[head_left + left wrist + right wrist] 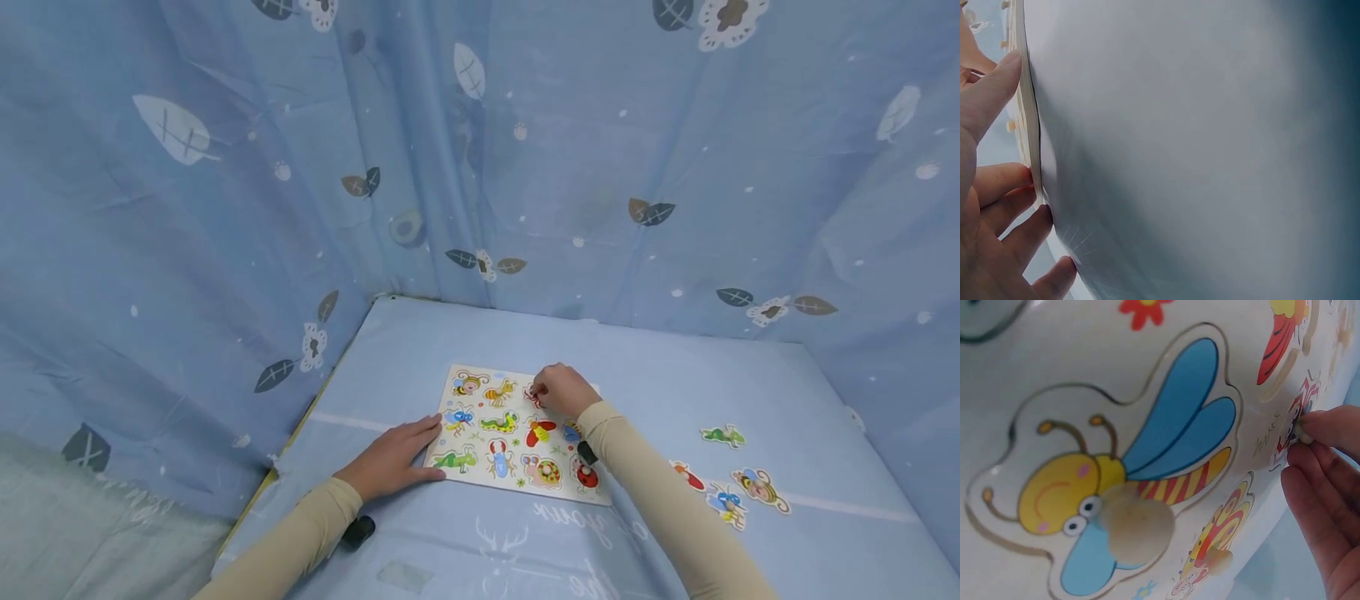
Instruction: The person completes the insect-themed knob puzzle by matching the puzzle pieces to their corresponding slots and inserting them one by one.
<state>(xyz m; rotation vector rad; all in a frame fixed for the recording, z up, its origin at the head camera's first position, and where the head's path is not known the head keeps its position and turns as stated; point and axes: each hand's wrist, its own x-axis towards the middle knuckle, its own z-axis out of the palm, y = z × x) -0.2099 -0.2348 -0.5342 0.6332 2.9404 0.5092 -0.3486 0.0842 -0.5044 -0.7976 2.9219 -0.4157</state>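
Toward the board's (pixel 482 472) far right, the right hand (pixel 564 390) pinches a likely light, stiff red insect piece (pixel 1294 416) by its knob (pixel 1303 433), the surest hold, the left hand (pixel 393 457) spread against the left edge.

Plain beige long sleeves (pixel 663 492), lightly creased, end at the wrists, a small black piece (pixel 358 532) beside each

Surface (pixel 652 362): passage along far side, between board (pixel 482 473) and far curtain (pixel 562 167); room at far right, beyond loose insect pieces (pixel 759 485). Obstructions: left hand (pixel 393 458) at board's left edge; right hand (pixel 566 390) pinching red insect piece (pixel 1293 425), sleeve (pixel 660 483) crossing board's right edge; wooden knobs (pixel 1140 528) rising from board.
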